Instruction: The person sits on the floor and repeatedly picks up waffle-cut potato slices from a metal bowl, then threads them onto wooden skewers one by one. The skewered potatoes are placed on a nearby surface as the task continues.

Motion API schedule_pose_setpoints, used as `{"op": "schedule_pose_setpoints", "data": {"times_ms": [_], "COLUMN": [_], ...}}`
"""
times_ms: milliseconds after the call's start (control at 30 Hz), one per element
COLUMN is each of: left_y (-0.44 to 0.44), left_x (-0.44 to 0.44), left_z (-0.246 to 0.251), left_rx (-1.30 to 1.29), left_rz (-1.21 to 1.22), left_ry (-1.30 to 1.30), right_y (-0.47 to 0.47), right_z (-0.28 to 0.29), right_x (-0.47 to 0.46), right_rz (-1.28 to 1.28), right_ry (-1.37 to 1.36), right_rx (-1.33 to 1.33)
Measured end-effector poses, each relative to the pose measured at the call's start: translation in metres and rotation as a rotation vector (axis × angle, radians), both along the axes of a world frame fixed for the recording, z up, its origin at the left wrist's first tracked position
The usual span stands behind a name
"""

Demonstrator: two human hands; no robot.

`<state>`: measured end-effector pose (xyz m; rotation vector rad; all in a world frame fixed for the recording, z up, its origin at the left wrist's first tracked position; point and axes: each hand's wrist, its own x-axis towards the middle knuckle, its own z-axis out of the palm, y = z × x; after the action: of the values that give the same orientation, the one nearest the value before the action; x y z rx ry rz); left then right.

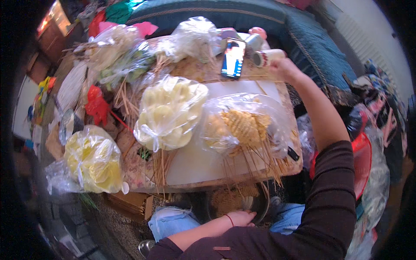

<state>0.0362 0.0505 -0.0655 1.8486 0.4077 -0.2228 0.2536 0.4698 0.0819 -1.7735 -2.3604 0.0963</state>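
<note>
My right hand [286,68] is curled at the far right of the table, against or just in front of a pale paper cup [276,54] with a red pattern. The cup lies tilted, its mouth facing left; motion blur hides whether my fingers grip it. Low in front of me, my left hand [241,218] is at the near side of a round basin [267,203] between my knees. That basin contains brownish food and thin sticks. Whether the left fingers hold its rim cannot be told. Above it, a clear bag [214,130] of ridged golden food on wooden skewers [252,162] rests on a white board [191,169].
A tied bag of pale slices [172,113] and one of yellow slices [94,159] occupy the table's middle and left. A lit phone [233,58] stands upright behind. Left lie a red plastic item [97,104] and loose skewers [125,100]. A dark-handled object [293,153] lies near the right edge.
</note>
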Motion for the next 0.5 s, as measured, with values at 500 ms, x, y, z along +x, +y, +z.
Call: {"op": "schedule_pose_setpoints", "data": {"times_ms": [500], "left_y": [-0.003], "left_x": [-0.018], "left_z": [0.061], "left_rx": [0.321], "left_rz": [0.103], "left_ry": [0.287], "right_y": [-0.354], "right_z": [-0.016], "right_x": [0.011], "right_rz": [-0.304], "right_ry": [0.630], "right_rx": [-0.093]}}
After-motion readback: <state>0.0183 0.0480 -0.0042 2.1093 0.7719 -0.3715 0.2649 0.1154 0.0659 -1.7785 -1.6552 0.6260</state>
